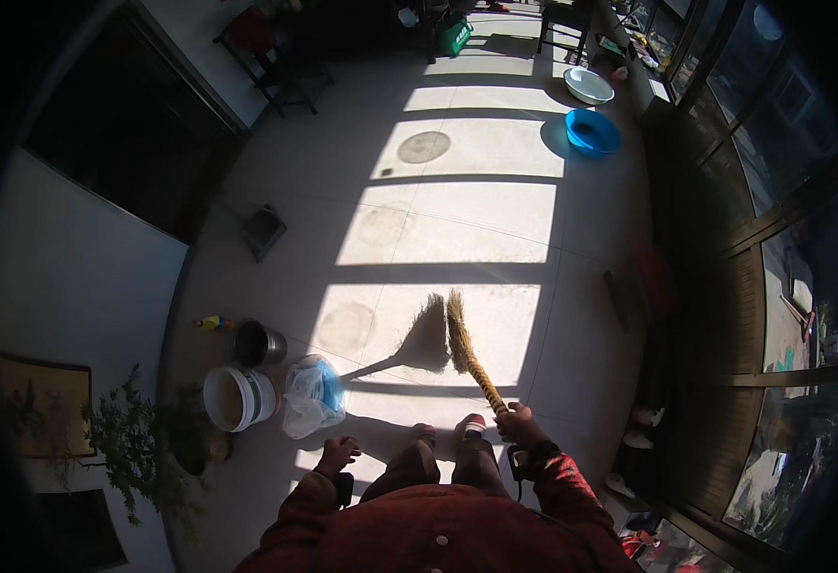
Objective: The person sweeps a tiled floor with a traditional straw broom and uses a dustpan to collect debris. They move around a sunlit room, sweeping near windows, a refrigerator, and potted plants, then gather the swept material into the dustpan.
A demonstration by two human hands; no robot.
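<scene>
My right hand [517,426] grips the wrapped handle of a short straw broom [462,346], whose bristles reach forward onto the sunlit tiled floor [457,220]. The broom's shadow falls to its left. My left hand [337,453] hangs at my side, fingers curled, with a dark object just below it; whether it holds that object I cannot tell. My feet show between the two hands.
A white bucket [238,397], a dark bucket [259,343] and a clear plastic bag [312,395] stand at my left beside a potted plant [137,441]. A dustpan [262,229] lies further left. Blue [592,131] and white basins [588,85] sit far ahead. Glass walls run along the right.
</scene>
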